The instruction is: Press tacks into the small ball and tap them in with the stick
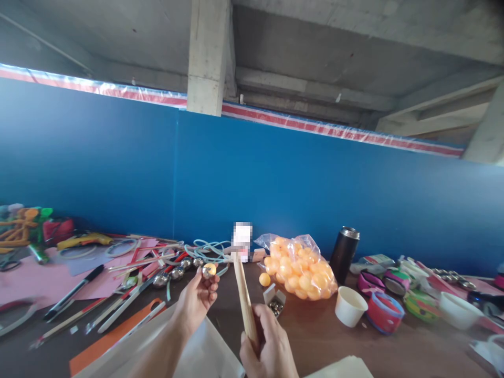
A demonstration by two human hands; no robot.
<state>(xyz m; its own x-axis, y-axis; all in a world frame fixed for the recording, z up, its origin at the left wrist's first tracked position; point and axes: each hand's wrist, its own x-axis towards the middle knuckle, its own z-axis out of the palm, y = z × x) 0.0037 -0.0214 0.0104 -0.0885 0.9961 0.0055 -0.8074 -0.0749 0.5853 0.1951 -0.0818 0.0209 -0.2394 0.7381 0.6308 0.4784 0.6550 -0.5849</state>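
Observation:
My left hand (200,300) is raised over the near part of the table, its fingertips closed on a small shiny ball (209,270) that looks silver with an orange-yellow patch. In my right hand (270,341) is a wooden stick (243,294), gripped near its lower end and pointing up and away from me. The ball and the stick are apart. Several silver balls (178,272) lie just left of my left hand. Beyond my right hand sits a small open box (275,301) of small shiny pieces.
A clear bag of orange balls (303,270), a loose orange ball (264,279), a black bottle (344,254) and a white cup (351,306) stand ahead to the right. Pens, sticks and paper (23,278) clutter the left. A blue partition (295,184) closes off the back.

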